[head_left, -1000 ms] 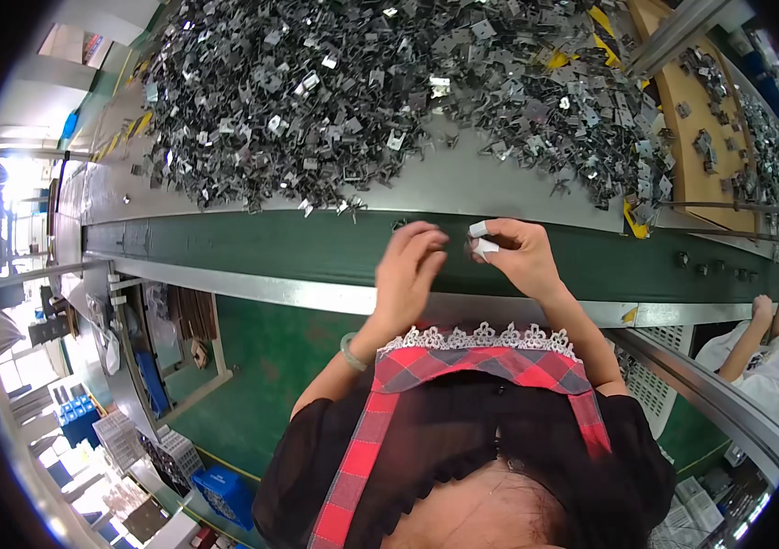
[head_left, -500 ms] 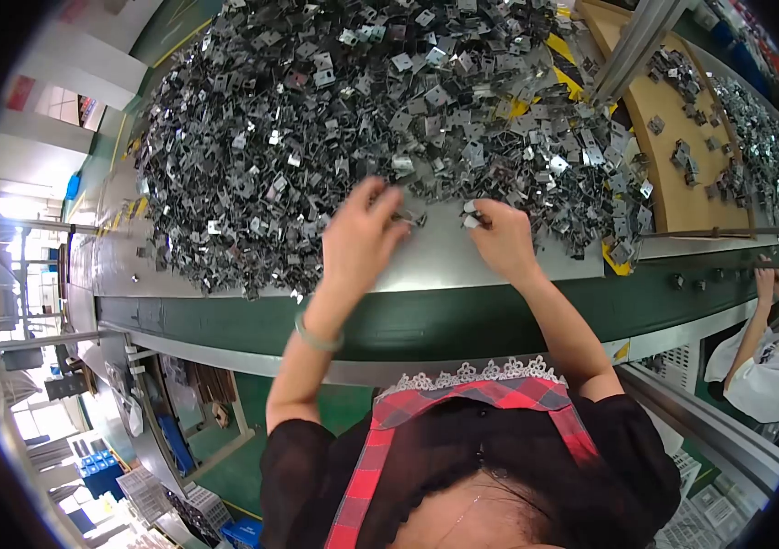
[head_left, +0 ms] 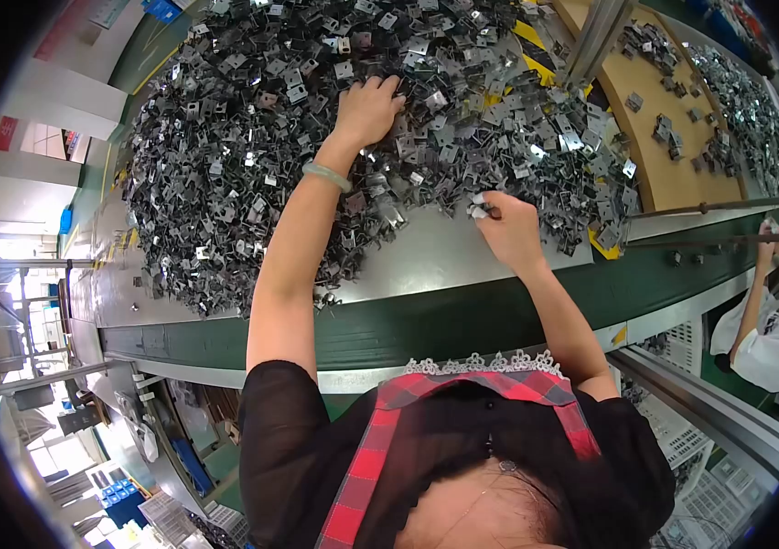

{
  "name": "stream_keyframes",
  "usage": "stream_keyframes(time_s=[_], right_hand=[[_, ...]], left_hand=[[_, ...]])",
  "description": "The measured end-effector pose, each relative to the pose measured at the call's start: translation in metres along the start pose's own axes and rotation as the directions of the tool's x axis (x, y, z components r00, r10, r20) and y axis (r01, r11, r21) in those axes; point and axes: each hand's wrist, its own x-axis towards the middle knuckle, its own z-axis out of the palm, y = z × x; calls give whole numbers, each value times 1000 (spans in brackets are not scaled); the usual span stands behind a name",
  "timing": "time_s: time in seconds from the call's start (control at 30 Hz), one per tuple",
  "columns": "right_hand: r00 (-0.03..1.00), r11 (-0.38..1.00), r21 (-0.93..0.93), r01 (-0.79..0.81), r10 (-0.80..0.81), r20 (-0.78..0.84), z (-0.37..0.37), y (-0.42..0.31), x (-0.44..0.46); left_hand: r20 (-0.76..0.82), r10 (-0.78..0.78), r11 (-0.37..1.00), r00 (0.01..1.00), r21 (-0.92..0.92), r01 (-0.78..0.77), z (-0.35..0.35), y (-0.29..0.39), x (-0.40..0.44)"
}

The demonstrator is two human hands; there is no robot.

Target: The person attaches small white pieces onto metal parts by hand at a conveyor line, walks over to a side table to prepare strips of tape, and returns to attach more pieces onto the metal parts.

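Observation:
A large heap of small metal brackets covers the metal table. My left hand reaches far into the heap, palm down, its fingers spread over the brackets; nothing shows in its grasp. Near the lower edge of the heap, above bare metal, my right hand is closed, thumb and index finger together. White wraps cover those fingertips. What the right hand holds, if anything, is too small to make out.
A green conveyor belt runs between me and the table. At the right are a cardboard tray with brackets, a metal post, and a co-worker in a white top. Several parts lie on the belt's right end.
Both hands have moved from over the belt to the heap. My left hand has gone much farther forward and now lies on the brackets; my right hand stays by the heap's lower edge.

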Motion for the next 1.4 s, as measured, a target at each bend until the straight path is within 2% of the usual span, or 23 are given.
stream_keyframes(time_s=[0.1, 0.17, 0.2, 0.23, 0.33, 0.4, 0.47, 0.5, 0.57, 0.6, 0.63, 0.7, 0.73, 0.77, 0.83, 0.87, 0.9, 0.97, 1.03, 1.07, 1.2, 1.3, 1.4], right_hand=[[998, 999, 5, -49, 49, 30, -1, -2, 1], [999, 999, 3, -32, 32, 24, -1, -3, 0], [999, 999, 10, -36, 36, 19, 0, -3, -1], [999, 999, 15, -38, 38, 14, 0, -2, 0], [998, 998, 32, -47, 46, 37, -4, -5, -4], [996, 995, 64, -73, 69, 60, -6, -6, -8], [993, 980, 158, 118, -118, -8, -1, -7, -23], [993, 981, 157, 117, -117, -7, 1, -11, -30], [965, 965, 233, 116, -165, 202, 6, -22, -42], [954, 954, 251, 161, -216, 207, 10, -25, -45], [955, 955, 250, 160, -214, 206, 12, -23, -43], [922, 966, 127, 224, -252, 295, 17, -17, -38], [951, 976, 12, 218, -216, 222, 18, -12, -33], [951, 976, 10, 218, -215, 221, 16, -7, -24], [988, 991, 12, 132, -132, 75, 8, -2, -10], [993, 998, 48, 33, -38, 108, 3, -1, -7], [994, 998, 48, 29, -34, 108, -3, -4, -7], [993, 986, 156, -64, 47, 111, -10, -8, -8], [989, 978, 188, -89, 65, 131, -10, -5, -10], [986, 969, 220, -109, 76, 151, -11, -4, -13], [988, 982, 180, -56, 29, 149, -13, -4, -17], [990, 968, 239, -73, 41, 136, -20, -7, -20], [990, 943, 330, -38, -8, 137, -25, -15, -33]], left_hand=[[-95, 53, 985, 994, -159, -68, 0, 6, -24], [-268, 228, 914, 936, -271, -300, -7, 10, -40], [-351, 259, 900, 900, -249, -357, -7, 17, -48], [-349, 258, 900, 901, -252, -355, -14, 25, -57], [-437, 346, 916, 830, -35, -400, -42, 43, -80], [-421, 286, 937, 861, -64, -343, -44, 44, -93], [-366, 166, 969, 916, -113, -221, -47, 47, -105], [-365, 166, 969, 916, -115, -221, -50, 47, -108], [-405, 98, 912, 909, -330, -245, -55, 47, -108], [-366, 58, 898, 929, -388, -209, -62, 50, -106], [-366, 60, 897, 929, -389, -211, -59, 47, -103], [-277, 283, 889, 919, -285, -359, -53, 37, -95], [-277, 284, 888, 918, -285, -361, -52, 38, -94], [-270, 263, 890, 926, -302, -341, -51, 41, -93], [-264, 240, 892, 934, -320, -319, -55, 48, -92], [-218, 226, 894, 949, -340, -291, -59, 51, -93], [-170, 213, 895, 962, -361, -262, -61, 55, -95], [-180, 201, 871, 963, -416, -260, -54, 59, -99], [-107, 216, 931, 971, -277, -237, -49, 62, -101], [-108, 244, 889, 964, -373, -267, -32, 57, -97], [-55, 310, 808, 949, -512, -293, -22, 54, -97], [-130, 266, 819, 955, -492, -295, -32, 55, -99], [-91, 348, 776, 933, -531, -341, -38, 58, -104]])
